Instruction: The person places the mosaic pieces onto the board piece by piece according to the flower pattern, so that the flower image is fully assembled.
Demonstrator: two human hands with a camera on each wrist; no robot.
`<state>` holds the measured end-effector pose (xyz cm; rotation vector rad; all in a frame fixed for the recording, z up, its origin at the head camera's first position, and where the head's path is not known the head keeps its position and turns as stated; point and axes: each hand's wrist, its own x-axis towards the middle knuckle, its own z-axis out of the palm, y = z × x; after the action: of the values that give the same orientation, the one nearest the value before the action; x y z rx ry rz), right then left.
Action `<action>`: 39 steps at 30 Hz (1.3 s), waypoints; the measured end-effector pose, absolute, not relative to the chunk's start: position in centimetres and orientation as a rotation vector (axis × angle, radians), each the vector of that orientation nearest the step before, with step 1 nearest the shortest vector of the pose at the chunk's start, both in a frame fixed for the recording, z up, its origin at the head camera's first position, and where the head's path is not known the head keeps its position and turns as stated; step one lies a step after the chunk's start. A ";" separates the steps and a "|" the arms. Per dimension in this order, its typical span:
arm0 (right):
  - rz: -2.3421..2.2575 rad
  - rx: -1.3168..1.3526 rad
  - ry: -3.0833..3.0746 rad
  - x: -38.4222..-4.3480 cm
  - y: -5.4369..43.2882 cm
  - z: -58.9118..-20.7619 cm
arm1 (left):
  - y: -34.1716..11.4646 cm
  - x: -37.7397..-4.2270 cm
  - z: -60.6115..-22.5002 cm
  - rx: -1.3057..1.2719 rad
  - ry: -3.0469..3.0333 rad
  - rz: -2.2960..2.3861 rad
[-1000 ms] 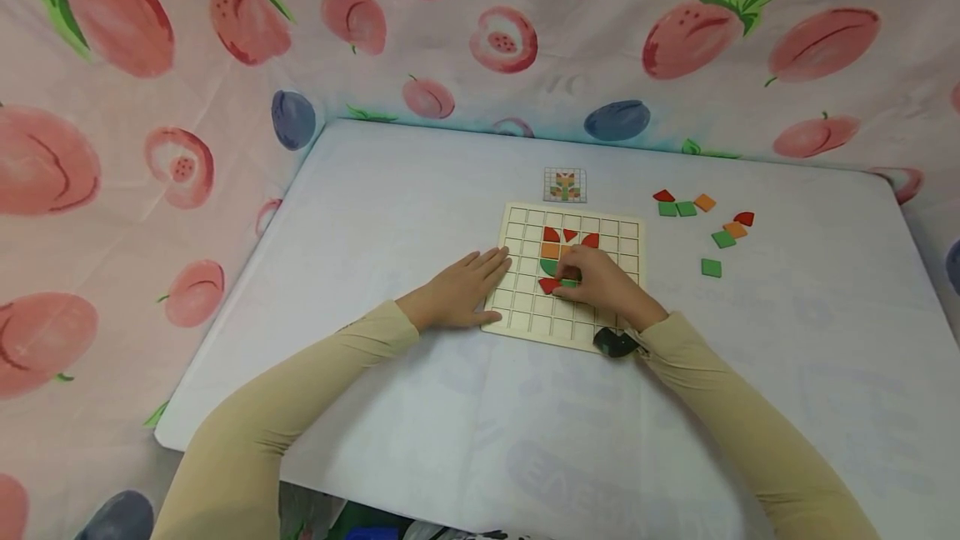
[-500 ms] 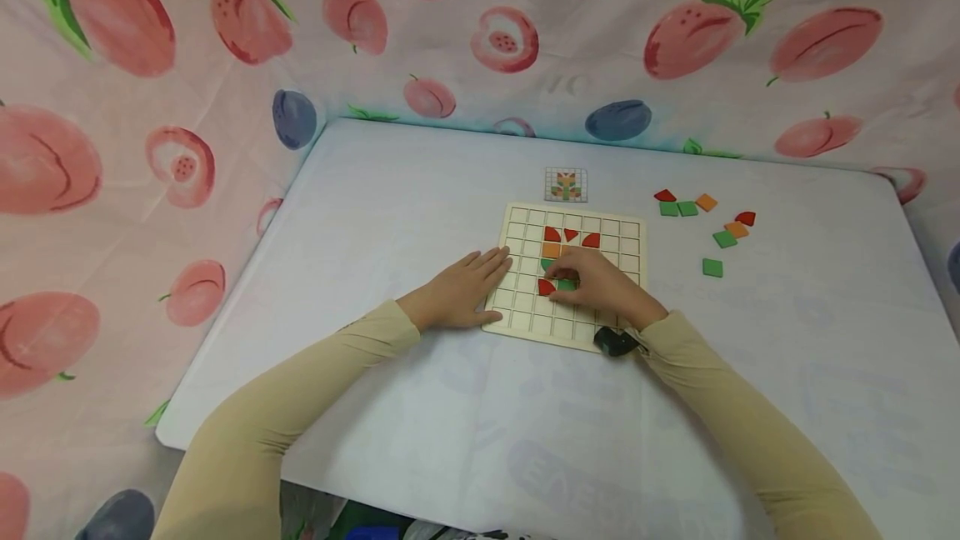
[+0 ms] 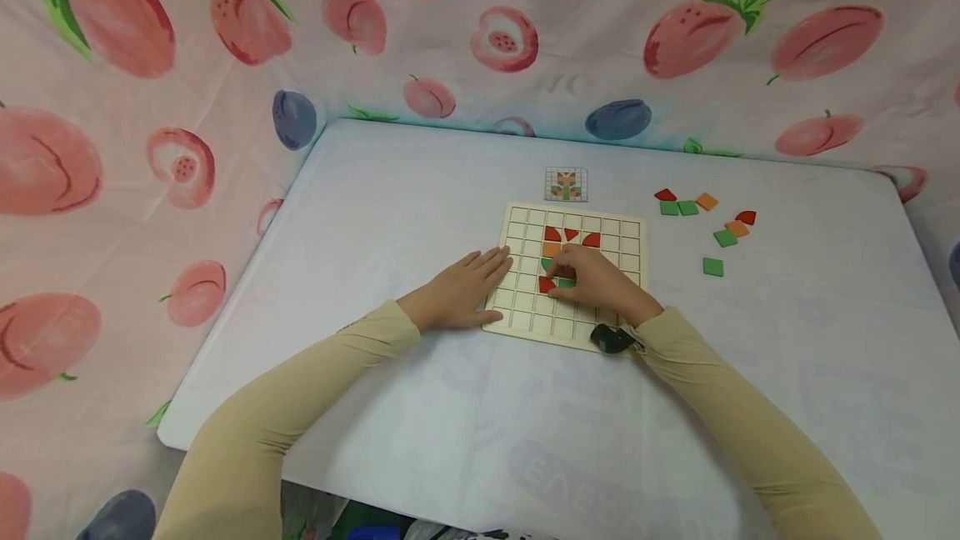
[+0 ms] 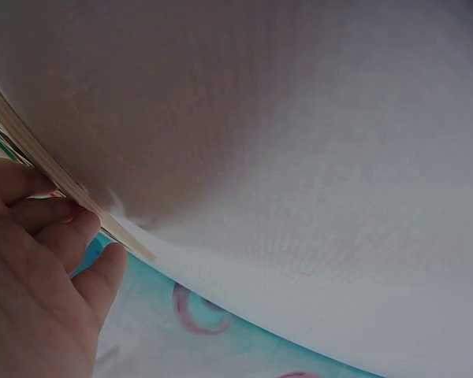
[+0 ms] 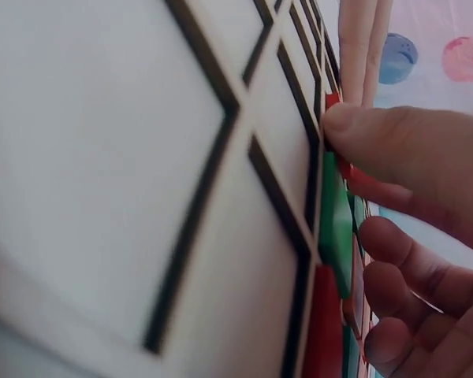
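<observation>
My right hand [image 3: 600,280] is over the middle of a pale wooden grid board [image 3: 519,302]. Its thumb and index finger pinch a red tile [image 3: 547,284] with one rounded side, low on the grid. In the right wrist view the thumb presses that red tile [image 5: 333,100], beside a raised green tile [image 5: 337,228]. Above it on the board are an orange square [image 3: 551,249] and several red tiles [image 3: 591,240]; the hand hides others. My left hand [image 3: 453,290] lies with straight fingers along the board's left edge, its fingertips [image 4: 110,256] at the rim.
Behind the board lies a small pattern card [image 3: 566,185] showing a coloured flower. Loose green, orange and red tiles [image 3: 712,267] are scattered to the right on the white table [image 3: 360,190]. A black wrist device [image 3: 611,339] overlaps the board's near right corner.
The red tile has straightened from a slight tilt into its square on the grid, with the right fingers shifting slightly left along with it. The left hand has stayed still.
</observation>
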<state>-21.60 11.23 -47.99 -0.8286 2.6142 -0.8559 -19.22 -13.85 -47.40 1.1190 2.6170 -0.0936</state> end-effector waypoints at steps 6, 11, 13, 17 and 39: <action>-0.853 -0.807 2.626 -21.5 11.2 -47.7 | -13.8 -19.2 -47.2 1.113 2.610 -0.093; -0.872 -0.792 2.613 -21.3 11.5 -47.3 | -13.7 -19.3 -47.3 1.105 2.606 -0.112; -0.865 -0.809 2.614 -21.2 11.6 -47.2 | -13.7 -19.3 -47.3 1.102 2.608 -0.113; -0.846 -0.834 2.616 -21.3 11.7 -47.5 | -13.7 -19.3 -47.3 1.097 2.606 -0.117; -0.927 -0.669 2.555 -29.6 15.9 -46.8 | -13.7 -19.2 -47.5 1.118 2.614 -0.118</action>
<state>-29.59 15.91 -46.76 -0.6692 2.5555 -0.9269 -19.23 -13.70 -47.46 1.1185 2.6139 -0.1179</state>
